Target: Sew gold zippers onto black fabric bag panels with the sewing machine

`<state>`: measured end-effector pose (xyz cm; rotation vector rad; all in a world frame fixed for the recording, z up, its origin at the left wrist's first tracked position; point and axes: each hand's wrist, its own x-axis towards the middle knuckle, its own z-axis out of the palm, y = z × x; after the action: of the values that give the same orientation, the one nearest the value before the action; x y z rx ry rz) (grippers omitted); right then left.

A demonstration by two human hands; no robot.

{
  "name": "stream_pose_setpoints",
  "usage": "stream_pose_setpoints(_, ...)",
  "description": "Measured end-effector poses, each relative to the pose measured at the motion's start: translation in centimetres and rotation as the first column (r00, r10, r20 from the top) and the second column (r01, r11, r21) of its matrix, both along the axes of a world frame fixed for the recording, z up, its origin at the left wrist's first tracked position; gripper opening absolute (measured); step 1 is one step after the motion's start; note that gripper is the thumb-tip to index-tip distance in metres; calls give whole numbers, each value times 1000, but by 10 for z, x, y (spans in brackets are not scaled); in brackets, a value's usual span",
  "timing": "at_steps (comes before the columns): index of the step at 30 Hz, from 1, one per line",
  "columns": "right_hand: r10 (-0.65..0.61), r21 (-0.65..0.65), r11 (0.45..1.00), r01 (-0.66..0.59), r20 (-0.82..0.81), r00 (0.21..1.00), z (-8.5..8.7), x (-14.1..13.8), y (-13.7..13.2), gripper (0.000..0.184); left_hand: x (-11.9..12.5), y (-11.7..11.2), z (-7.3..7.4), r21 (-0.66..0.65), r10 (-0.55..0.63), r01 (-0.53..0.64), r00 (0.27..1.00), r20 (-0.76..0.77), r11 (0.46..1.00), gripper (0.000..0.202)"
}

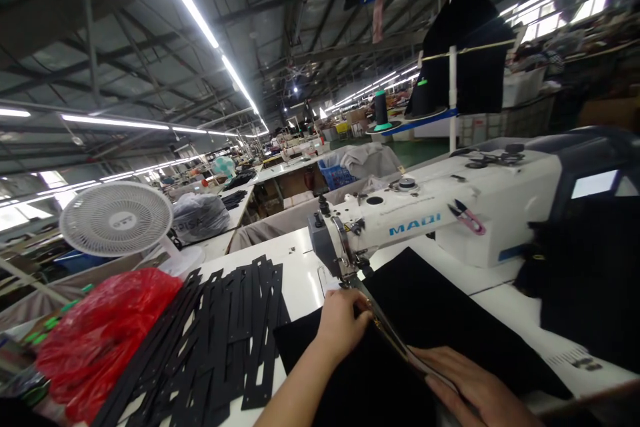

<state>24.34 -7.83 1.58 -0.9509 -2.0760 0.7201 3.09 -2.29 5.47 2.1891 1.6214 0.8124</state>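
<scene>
Plainly, black fabric (370, 380) is spread over the white worktop (299, 295), with its working edge laid below the head of a sewing machine (400, 213) marked in blue letters. Along that edge a narrow strip (387, 333) with brass-coloured parts is carried toward the needle area. The strip is pinched by the left hand (345, 320) just in front of the presser foot, its grip narrowed and the thumb brought against the curled fingers. Lower down, the right hand (460, 380) is laid along the same strip with its fingers stretched out; whether its grip is closed on the strip or only rested there cannot quite be told, as part of the hand is hidden. More of the fabric is spread on the far side of the strip. To the left, long black pieces with cut slots (213, 353) are heaped loosely beside a crumpled red plastic bag (110, 333), behind which a white fan (120, 220) is placed. Pink-handled snips (469, 217) are rested on the machine's arm, and a cone of dark thread (381, 110) is held on a stand above.
</scene>
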Motion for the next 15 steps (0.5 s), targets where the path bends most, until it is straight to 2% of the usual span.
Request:
stream_pose_setpoints(4, -11, -82, 997, 8, -37, 999, 4, -2, 0, 38, 0, 0, -3, -21, 68, -68, 997, 25, 997, 13)
stream_pose_setpoints(7, 7, -69, 998, -11, -66, 998, 9, -5, -5, 38, 1, 2, -5, -1, 160, -160, 987, 7, 987, 14)
stream_pose_setpoints(10, 29, -91, 995, -39, -107, 994, 12, -5, -3, 37, 1, -2, 2, 56, 191, -190, 981, -26, 980, 14)
stream_pose_setpoints(11, 25, -138, 989, -44, -135, 991, 14, -4, 0, 37, 1, -6, 7, 65, 148, -146, 988, -35, 987, 16)
stream_pose_setpoints(13, -12, -279, 959, -42, -192, 981, 22, -3, 9, 42, 3, -17, 22, 60, -26, 28, 999, -32, 998, 23)
stream_pose_setpoints(15, -39, -371, 928, -49, -227, 973, 33, -3, 18, 50, 6, -27, 39, 44, -213, 213, 977, 8, 976, 28)
